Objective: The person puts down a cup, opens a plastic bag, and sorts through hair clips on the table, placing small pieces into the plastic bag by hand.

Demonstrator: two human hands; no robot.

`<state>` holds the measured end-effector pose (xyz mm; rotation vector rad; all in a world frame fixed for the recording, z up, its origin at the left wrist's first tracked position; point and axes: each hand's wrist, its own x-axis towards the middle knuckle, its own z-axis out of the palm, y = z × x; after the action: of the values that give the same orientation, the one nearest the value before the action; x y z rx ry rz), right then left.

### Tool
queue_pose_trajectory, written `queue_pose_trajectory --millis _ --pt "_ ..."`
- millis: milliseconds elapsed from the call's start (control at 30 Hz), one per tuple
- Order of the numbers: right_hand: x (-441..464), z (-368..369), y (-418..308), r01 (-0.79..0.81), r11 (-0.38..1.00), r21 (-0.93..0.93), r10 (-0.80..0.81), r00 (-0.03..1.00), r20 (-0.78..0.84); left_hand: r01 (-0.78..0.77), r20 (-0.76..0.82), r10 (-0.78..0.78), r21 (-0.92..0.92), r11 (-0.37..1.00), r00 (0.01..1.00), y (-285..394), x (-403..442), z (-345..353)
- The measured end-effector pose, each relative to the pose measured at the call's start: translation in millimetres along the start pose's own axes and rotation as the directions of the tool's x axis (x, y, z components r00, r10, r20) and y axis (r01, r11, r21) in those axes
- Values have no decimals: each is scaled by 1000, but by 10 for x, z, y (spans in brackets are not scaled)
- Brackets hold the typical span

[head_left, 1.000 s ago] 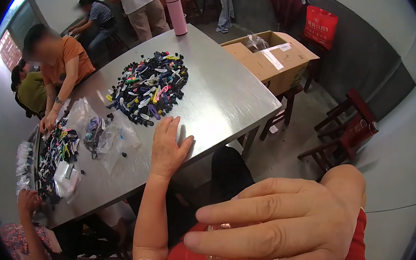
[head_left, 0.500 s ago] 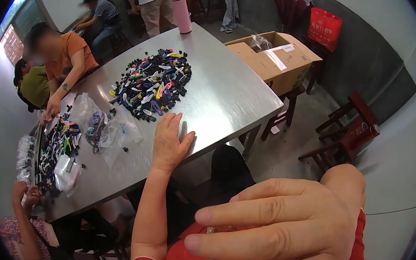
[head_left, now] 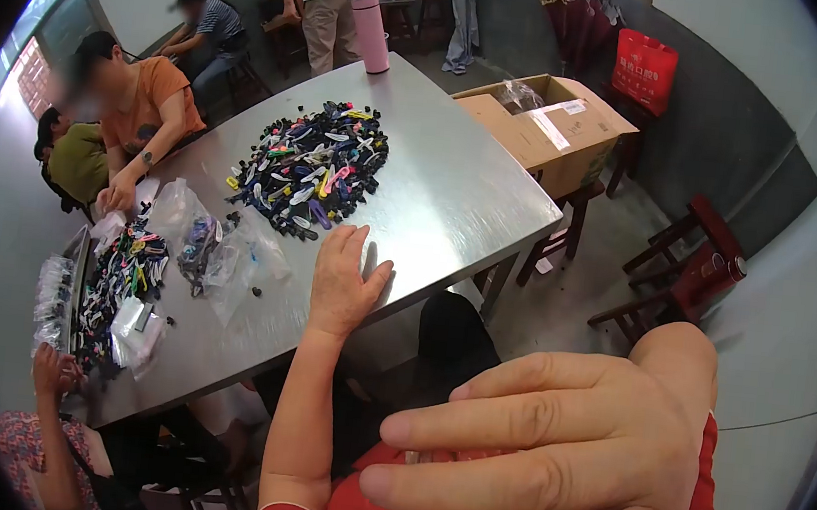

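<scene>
My left hand [head_left: 349,284] lies on the near edge of the metal table [head_left: 427,168], its fingers apart and nothing in them. Just beyond its fingertips is a heaped pile of small clip-like pieces [head_left: 311,169], mostly black, with white, yellow, pink and purple among them. Large and close to the camera, my right hand [head_left: 557,446] is held over my red shirt [head_left: 345,505], back of the hand showing and fingers spread. Its palm is hidden, and I see nothing gripped in it.
Clear plastic bags [head_left: 241,259] lie left of the pile, near a second heap [head_left: 132,263] where co-workers' hands are busy. A pink bottle [head_left: 370,35] stands at the far corner. Beyond the table's right side are an open cardboard box [head_left: 577,139] and wooden stools [head_left: 668,270].
The view has shifted slightly, so the table and room sit a little further right. The co-workers' hands at the left heap have moved a little. Both my hands keep their pose.
</scene>
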<state>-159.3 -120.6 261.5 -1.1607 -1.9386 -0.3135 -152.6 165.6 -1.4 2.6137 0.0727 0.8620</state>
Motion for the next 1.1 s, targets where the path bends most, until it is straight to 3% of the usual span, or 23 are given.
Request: queue_pose_trajectory --millis 333,500,733,900,1000,1100 --pt "30 21 -29 23 999 -22 -24 999 -33 3 6 -3 0 1000 1000 0 3 -1" --pt "41 -73 -10 32 999 6 -32 997 74 8 3 -8 9 1000 1000 5 0 -1" --pt "36 -68 -4 22 1000 22 -24 997 79 -1 -6 1 6 1000 1000 -13 -1 9" --pt "-28 91 13 -23 999 39 26 996 -83 1 -1 -1 8 1000 1000 -6 -2 2" --pt "23 6 -5 45 998 -34 -45 999 8 5 3 -5 4 1000 1000 5 0 -4" --pt "6 10 3 49 998 -36 -49 999 -3 11 8 -11 6 1000 1000 21 5 -17"
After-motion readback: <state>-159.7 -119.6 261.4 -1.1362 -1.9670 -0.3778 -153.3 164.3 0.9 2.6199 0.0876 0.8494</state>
